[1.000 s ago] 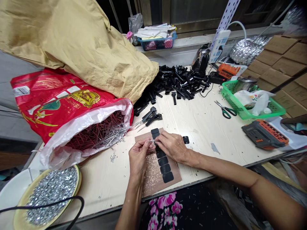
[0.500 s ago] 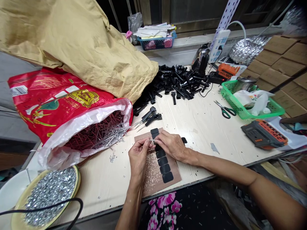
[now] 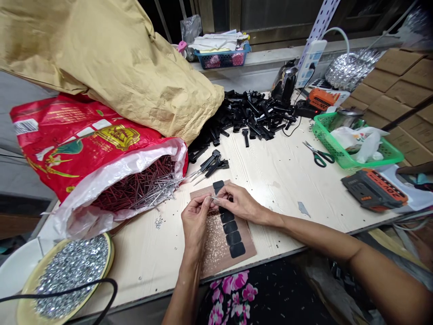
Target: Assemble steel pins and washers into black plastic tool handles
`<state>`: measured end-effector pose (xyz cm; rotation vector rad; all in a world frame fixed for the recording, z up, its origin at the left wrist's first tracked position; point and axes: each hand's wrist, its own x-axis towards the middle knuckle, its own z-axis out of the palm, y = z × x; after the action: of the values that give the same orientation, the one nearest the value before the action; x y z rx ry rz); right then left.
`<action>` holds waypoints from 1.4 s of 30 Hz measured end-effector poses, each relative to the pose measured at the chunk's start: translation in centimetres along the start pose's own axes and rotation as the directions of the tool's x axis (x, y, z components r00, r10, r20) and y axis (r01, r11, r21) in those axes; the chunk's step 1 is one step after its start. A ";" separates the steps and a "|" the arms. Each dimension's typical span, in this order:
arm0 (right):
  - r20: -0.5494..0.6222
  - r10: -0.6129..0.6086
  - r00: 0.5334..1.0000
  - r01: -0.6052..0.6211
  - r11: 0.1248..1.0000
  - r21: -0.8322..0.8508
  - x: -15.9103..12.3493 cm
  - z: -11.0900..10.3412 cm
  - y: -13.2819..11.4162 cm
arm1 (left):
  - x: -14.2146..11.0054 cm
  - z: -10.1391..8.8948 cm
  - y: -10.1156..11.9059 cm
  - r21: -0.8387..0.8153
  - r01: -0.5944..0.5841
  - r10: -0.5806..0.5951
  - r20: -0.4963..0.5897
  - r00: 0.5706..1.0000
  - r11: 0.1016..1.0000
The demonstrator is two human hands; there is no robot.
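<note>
My left hand (image 3: pixel 199 216) is closed in a pinch, with thumb and forefinger around a thin silvery metal piece (image 3: pixel 214 198). Opposite it, the fingers of my right hand (image 3: pixel 238 203) pinch together at the same piece. Both hands are just above a brown board (image 3: pixel 248 248) on the table. Down the board runs a column of black rounded squares (image 3: pixel 232 226), partly covered by my right hand. Behind my hands lie a few black clip-like parts with thin metal pins (image 3: pixel 211 164).
A red bag (image 3: pixel 77 144) spills long thin pins at left, beneath a tan sack (image 3: pixel 135 67). Small metal nuts fill a yellow bowl (image 3: pixel 67 280). Black parts (image 3: pixel 253 113) are heaped at the back. Scissors (image 3: pixel 318 155), a green basket (image 3: pixel 368 158) and a battery pack (image 3: pixel 374 189) lie at right.
My right hand's fingers have shifted slightly and curled at the metal piece. The black end that stuck out beyond my right hand no longer shows. My left hand stays in place.
</note>
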<state>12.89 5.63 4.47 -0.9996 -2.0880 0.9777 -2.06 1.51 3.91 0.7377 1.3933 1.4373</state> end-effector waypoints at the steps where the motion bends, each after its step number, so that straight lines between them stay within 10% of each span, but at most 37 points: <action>1: -0.012 -0.013 1.000 0.013 1.000 -0.012 0.1 0.0 0.0 | 0.0 0.0 0.0 0.003 -0.004 0.004 -0.009 1.000 1.000; 16: -0.046 -0.102 0.994 0.091 0.977 -0.193 -0.4 -2.3 2.5 | 0.1 0.2 0.1 -0.116 0.094 -0.085 0.077 0.993 0.989; 28: 0.137 -0.226 0.964 0.264 0.825 -0.499 3.0 -3.6 6.6 | -0.3 -0.8 -1.3 0.353 -0.072 0.104 -0.074 0.992 0.933; 31: 0.260 -0.342 0.903 0.428 0.771 -0.472 1.6 -3.0 6.6 | -0.3 -0.5 -1.2 0.377 -0.092 0.135 -0.089 0.987 0.922; 35: 0.487 -0.532 0.692 0.711 0.618 -0.336 -0.2 -2.6 6.1 | -0.3 -0.3 -1.2 0.389 -0.094 0.146 -0.109 0.983 0.916; 39: 0.379 -0.421 0.824 0.562 0.694 -0.450 0.2 -2.9 6.0 | -0.4 -0.2 -1.3 0.365 -0.083 0.146 -0.147 0.978 0.927; 42: 0.480 -0.522 0.705 0.696 0.637 -0.331 -0.1 -2.8 5.7 | -0.3 -0.2 -1.5 0.365 -0.084 0.146 -0.145 0.979 0.927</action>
<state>17.15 9.06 1.30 -0.2255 -2.7808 0.2497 -1.80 0.97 2.52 0.9580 1.8003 1.3766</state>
